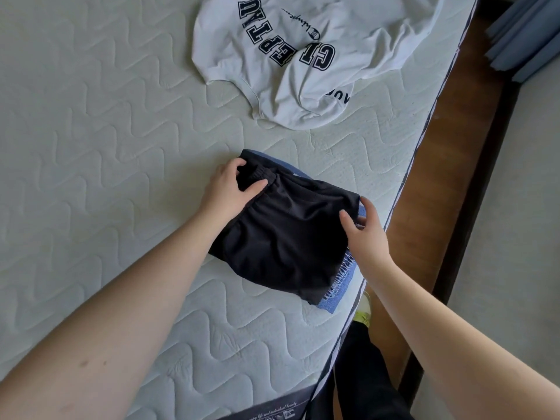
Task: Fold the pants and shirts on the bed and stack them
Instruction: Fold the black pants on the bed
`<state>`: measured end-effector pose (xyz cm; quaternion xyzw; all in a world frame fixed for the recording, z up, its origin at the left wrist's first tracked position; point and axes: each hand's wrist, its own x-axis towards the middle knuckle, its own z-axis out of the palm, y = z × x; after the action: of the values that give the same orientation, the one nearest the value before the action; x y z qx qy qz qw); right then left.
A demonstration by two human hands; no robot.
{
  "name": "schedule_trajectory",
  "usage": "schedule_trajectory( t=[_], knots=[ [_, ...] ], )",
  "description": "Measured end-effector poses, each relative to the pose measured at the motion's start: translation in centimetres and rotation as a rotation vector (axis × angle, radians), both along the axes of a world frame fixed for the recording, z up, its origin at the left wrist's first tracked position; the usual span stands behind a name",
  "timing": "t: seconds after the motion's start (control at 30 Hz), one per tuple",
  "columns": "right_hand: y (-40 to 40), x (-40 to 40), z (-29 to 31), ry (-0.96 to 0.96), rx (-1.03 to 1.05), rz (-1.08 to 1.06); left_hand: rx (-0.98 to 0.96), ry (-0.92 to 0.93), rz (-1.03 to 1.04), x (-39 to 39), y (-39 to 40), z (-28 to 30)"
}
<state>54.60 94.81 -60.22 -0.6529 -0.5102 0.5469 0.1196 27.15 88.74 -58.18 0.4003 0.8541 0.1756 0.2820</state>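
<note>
Stacking step: left hand [231,189] pinches the folded black shorts [291,234], right hand [365,228] relaxed at three o'clock; white shirt [303,56], twelve o'clock, likely next.

Folded black shorts [285,234] are being held on top of a folded blue garment [336,291] near the edge of the quilted mattress [91,147]. The waistband end is being gripped by the left hand [230,189], with the thumb laid over the cloth; the opposite corner is being touched by the right hand [365,230]. Farther away, 1 white shirt [303,56] with dark lettering is lying crumpled and unfolded.
</note>
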Motion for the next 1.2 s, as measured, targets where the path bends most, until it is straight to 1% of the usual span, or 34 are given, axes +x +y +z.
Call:
schedule_trajectory(
  t=[0.07,0.17,0.3,0.43,0.53,0.6,0.67,0.73,0.8,0.87,0.9,1.0,1.03,1.1,1.2],
  knots=[
    [0.9,-0.7,0.0,-0.005,-0.031,0.009,-0.054,-0.003,0.035,-0.1,1.2,-0.1],
    [2.1,-1.2,-0.4,-0.021,-0.028,0.032,-0.124,0.057,0.008,0.1,2.6,-0.4],
    [3.2,-1.1,-0.9,-0.101,0.075,0.101,-0.061,0.142,0.006,-0.1,3.4,-0.8],
    [3.9,-0.9,-1.2,-0.122,0.116,0.135,0.002,0.085,0.025,-1.1,3.0,-1.2],
    [3.8,-1.0,-1.6,-0.155,0.136,0.141,0.105,0.068,-0.002,-0.9,2.5,-1.8],
    [3.5,-1.1,-1.4,-0.198,0.189,0.158,0.169,0.062,-0.009,-0.6,2.3,-2.1],
    [2.9,-1.2,-1.2,-0.222,0.239,0.158,0.182,0.078,-0.014,-0.4,2.0,-2.1],
    [1.9,-1.3,-0.7,-0.208,0.261,0.123,0.180,0.154,-0.018,-0.1,1.6,-1.8],
    [0.5,-1.4,-0.2,-0.259,0.364,0.144,0.195,0.319,-0.059,0.6,0.9,-1.3],
    [-1.4,-1.5,0.3,-0.346,0.530,0.239,0.245,0.456,-0.143,1.7,-0.4,-0.8],
    [-2.5,-1.7,0.5,-0.353,0.598,0.301,0.274,0.498,-0.199,2.4,-1.3,-0.7],
    [-6.0,-2.7,0.3,-0.315,0.745,0.540,0.329,0.545,-0.352,4.9,-4.6,-1.4],
    [-7.1,-3.0,0.0,-0.317,0.762,0.632,0.303,0.557,-0.388,5.8,-5.8,-1.8],
    [-8.5,-3.2,-0.8,-0.374,0.741,0.784,0.157,0.582,-0.453,7.1,-7.8,-3.0],
    [-8.7,-2.2,-2.3,-0.512,0.632,0.891,-0.089,0.629,-0.532,6.9,-9.7,-4.7]
  ],
)
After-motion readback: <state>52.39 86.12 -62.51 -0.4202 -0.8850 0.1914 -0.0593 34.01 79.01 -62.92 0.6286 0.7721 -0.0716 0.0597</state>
